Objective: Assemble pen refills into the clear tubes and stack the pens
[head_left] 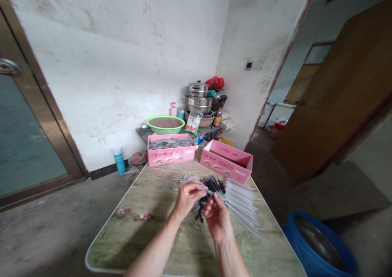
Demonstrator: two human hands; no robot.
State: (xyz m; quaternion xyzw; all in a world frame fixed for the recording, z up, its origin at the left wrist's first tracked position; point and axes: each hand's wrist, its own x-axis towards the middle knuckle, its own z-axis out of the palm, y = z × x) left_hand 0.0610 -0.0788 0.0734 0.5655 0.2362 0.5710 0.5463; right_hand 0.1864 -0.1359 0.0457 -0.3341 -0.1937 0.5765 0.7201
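Note:
My left hand [187, 196] and my right hand [219, 218] meet over the table, both with fingers pinched. Between them runs a slim, translucent plastic sleeve [208, 191]; whether something sits inside it is too small to tell. Under and behind the hands lies a heap of thin black sticks [216, 182], partly hidden by my fingers. To the right, a fanned row of long clear sleeves [241, 201] lies flat. Some pale wrapped pieces [187, 179] lie just beyond my left hand.
A pink box [171, 156] full of wrapped sticks stands at the table's far left; another pink box [225, 169] stands at the far right. Behind them a shelf holds a green basin [165, 129] and stacked steel pots [199, 101]. A blue barrel [289, 228] is at right.

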